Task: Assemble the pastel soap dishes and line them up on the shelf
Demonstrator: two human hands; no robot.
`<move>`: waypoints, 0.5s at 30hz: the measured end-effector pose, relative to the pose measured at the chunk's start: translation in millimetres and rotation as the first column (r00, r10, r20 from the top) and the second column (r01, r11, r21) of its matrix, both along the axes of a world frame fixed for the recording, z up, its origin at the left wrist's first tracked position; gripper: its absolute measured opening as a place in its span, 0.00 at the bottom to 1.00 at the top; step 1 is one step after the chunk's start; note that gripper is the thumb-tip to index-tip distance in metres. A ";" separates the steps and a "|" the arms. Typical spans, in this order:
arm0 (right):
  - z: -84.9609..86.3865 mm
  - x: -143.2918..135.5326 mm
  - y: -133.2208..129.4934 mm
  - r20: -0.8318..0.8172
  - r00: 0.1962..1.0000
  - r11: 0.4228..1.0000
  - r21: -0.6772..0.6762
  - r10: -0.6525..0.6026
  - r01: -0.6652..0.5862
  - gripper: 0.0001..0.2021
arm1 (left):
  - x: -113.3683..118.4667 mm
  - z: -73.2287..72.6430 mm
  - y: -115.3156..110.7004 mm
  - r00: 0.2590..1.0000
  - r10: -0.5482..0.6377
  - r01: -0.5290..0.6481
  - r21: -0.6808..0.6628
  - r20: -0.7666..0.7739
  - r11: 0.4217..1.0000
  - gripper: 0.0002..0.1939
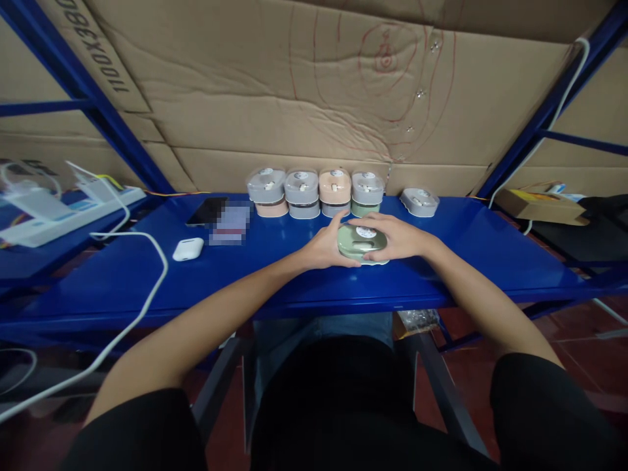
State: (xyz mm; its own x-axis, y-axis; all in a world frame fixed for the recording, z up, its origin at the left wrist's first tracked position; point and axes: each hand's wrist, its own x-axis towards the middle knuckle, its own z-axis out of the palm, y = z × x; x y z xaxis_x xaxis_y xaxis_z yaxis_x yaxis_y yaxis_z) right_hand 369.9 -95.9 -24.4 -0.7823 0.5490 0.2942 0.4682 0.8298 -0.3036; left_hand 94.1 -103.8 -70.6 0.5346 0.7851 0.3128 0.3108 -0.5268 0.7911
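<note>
Left hand (pixel 324 248) and right hand (pixel 395 237) clasp green lidded box (pixel 362 243) from both sides, resting on blue worktop (pixel 275 275) near front edge. Lid-seating step, likely. Stacked boxes (pixel 316 192) behind; spare lid (pixel 419 201) alone at right.

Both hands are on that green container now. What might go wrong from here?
The green container, held between the left hand and right hand, sits near the blue shelf's front edge; a slipped grip might push it off. Just behind stand stacked containers; a backward shove could topple them.
</note>
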 end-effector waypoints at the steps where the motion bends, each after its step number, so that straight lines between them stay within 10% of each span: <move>1: -0.9 0.0 1.1 -0.001 1.000 1.000 0.000 -0.003 0.003 0.48 | -0.1 0.0 0.6 1.000 0.000 0.000 -0.011 -0.007 1.000 0.81; 15: -2.8 -5.0 9.9 -0.062 0.998 0.999 -0.044 -0.015 0.013 0.48 | -6.7 -2.5 6.4 0.999 0.003 -0.004 -0.036 -0.048 0.999 0.82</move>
